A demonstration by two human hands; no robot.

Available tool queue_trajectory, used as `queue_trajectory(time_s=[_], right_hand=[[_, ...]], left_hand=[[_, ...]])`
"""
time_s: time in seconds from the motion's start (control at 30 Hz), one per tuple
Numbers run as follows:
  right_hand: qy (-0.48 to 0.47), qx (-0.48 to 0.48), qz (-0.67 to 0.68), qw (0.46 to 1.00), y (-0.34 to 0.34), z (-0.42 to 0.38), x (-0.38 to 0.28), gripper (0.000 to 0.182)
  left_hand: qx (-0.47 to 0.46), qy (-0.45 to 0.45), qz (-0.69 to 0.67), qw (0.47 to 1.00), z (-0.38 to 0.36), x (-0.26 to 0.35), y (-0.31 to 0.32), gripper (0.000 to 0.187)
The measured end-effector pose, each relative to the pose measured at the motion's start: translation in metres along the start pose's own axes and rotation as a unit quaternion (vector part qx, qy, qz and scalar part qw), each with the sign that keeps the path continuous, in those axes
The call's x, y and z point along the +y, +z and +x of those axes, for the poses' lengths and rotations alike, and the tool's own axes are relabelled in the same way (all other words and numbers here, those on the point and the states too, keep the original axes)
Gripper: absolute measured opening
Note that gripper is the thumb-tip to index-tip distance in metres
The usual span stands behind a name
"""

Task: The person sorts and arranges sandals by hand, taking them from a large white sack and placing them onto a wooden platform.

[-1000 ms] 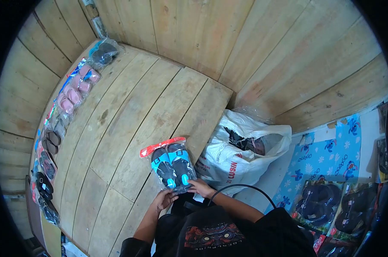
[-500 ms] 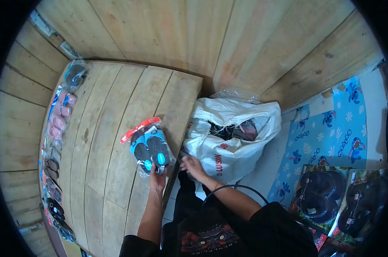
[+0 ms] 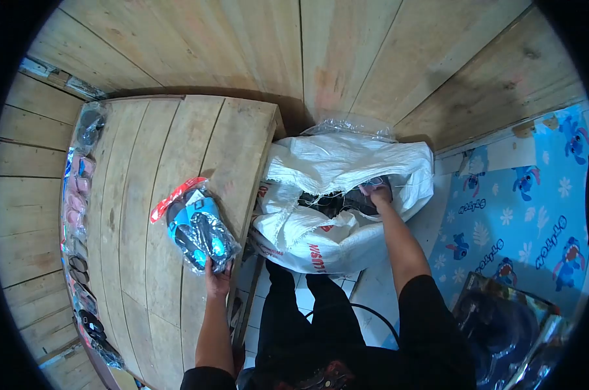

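Note:
A pair of blue and black slide sandals (image 3: 200, 227) lies on the wooden platform in a clear plastic bag with a red top strip. My left hand (image 3: 217, 281) grips the near end of this bag, thumb on top. To the right stands a white woven sack (image 3: 314, 250) with red print, its mouth open. Inside the sack are dark items in plastic (image 3: 330, 205). My right hand (image 3: 377, 193) is in the right side of the sack's mouth, fingers curled at something pinkish and dark; the sack and its contents partly hide what they grip.
The wooden platform (image 3: 132, 260) fills the left, with a row of bagged footwear, including pink sandals (image 3: 76, 201), along its far left edge. Plank walls rise behind. Blue cartoon-print sheeting (image 3: 502, 214) and packaged dark goods (image 3: 499, 325) are at right. A dark cable loops near my legs.
My right hand has moved from beside the platform edge into the sack's mouth. My left hand still holds the bagged sandals on the platform. The view has shifted to the right.

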State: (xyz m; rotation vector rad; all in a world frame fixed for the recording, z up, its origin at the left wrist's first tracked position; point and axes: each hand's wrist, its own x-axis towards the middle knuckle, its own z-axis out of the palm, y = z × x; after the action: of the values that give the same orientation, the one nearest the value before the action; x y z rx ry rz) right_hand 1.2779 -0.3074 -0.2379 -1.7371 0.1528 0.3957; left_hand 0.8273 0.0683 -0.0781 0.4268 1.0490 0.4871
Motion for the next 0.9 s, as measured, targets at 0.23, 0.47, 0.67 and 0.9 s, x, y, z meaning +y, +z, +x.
queue_trajectory(time_s=[0.23,0.47,0.67,0.9], right_hand=[[-0.123,-0.077,-0.568,0.81,-0.02,0.041,0.033,0.075],[-0.074,-0.095,-0.596,0.794,-0.033,0.077,0.044,0.075],[-0.062,-0.115,-0.603,0.787,-0.049,0.079,0.053,0.075],[-0.062,-0.151,-0.605,0.779,-0.057,0.053,0.058,0.075]], left_hand=[[0.048,0.03,0.005,0.998,-0.002,0.0,0.002,0.054],[0.028,0.033,0.027,0.999,-0.002,0.001,-0.005,0.051],[0.048,0.027,0.027,0.998,-0.01,0.001,0.014,0.049],[0.05,0.027,0.023,0.998,-0.009,0.0,0.014,0.05]])
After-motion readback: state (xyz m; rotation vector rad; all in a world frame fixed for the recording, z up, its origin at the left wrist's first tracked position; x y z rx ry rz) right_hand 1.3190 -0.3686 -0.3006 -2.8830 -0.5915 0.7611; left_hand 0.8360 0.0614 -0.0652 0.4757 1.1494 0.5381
